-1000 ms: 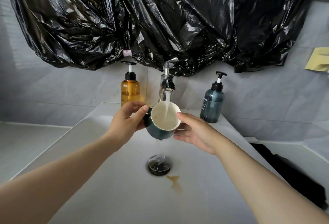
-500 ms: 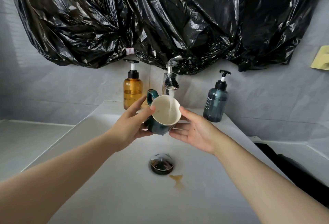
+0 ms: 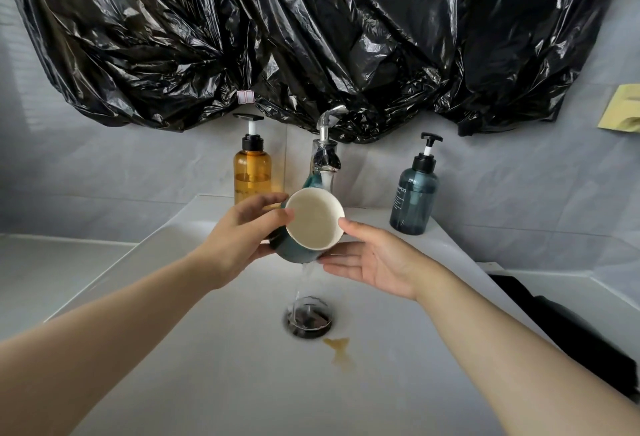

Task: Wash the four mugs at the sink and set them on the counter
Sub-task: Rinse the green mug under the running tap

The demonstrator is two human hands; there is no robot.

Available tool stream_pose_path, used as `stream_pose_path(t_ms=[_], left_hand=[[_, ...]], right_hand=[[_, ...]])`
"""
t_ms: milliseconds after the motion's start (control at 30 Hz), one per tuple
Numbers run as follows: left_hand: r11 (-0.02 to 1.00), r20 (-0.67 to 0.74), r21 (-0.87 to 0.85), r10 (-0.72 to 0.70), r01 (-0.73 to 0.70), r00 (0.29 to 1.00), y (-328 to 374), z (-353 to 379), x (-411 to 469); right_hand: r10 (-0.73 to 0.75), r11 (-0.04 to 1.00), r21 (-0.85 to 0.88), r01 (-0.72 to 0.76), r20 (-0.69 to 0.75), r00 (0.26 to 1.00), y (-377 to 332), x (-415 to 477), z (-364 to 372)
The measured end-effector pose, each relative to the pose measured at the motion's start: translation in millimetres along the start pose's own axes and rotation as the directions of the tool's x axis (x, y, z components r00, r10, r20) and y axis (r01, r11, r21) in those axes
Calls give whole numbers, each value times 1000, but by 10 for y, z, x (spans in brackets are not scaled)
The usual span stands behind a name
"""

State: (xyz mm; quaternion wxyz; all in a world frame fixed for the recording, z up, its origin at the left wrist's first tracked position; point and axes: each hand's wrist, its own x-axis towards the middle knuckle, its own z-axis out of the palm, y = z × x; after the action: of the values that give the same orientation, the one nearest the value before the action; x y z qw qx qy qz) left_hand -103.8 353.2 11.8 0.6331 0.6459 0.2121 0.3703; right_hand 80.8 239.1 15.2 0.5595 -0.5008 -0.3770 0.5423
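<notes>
both hands are at the mug [image 3: 313, 219], right under the tap [image 3: 325, 155]. my left hand [image 3: 242, 238] grips it, thumb against the rim and fingers curled round the dark green body, tipping the mouth towards me so the stream lands on the back of it and runs off. my right hand [image 3: 374, 262] lies flat and unclenched, palm up, thumb touching the rim and fingers just under the base, i think to steady it and catch a slip. water falls from the mug's low edge into the drain [image 3: 308, 319] straight below the tap; a brown stain [image 3: 341, 352] beside the drain is likely coffee. i judge this the rinse of one mug. the desk [image 3: 52, 262] left of the tap is where it should go next; no other mugs show.
</notes>
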Motion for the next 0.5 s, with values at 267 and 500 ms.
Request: stream_pose_path(t_ms=[267,500], left_hand=[[999,-94,2,-52,53,994,-11,99,10],[980,29,-44,-194,195,981,-2,117,-4]], right_hand=[[58,998,8,-58,12,998,14,24,22],[8,977,215,-6,-7,1000,48,77,20]])
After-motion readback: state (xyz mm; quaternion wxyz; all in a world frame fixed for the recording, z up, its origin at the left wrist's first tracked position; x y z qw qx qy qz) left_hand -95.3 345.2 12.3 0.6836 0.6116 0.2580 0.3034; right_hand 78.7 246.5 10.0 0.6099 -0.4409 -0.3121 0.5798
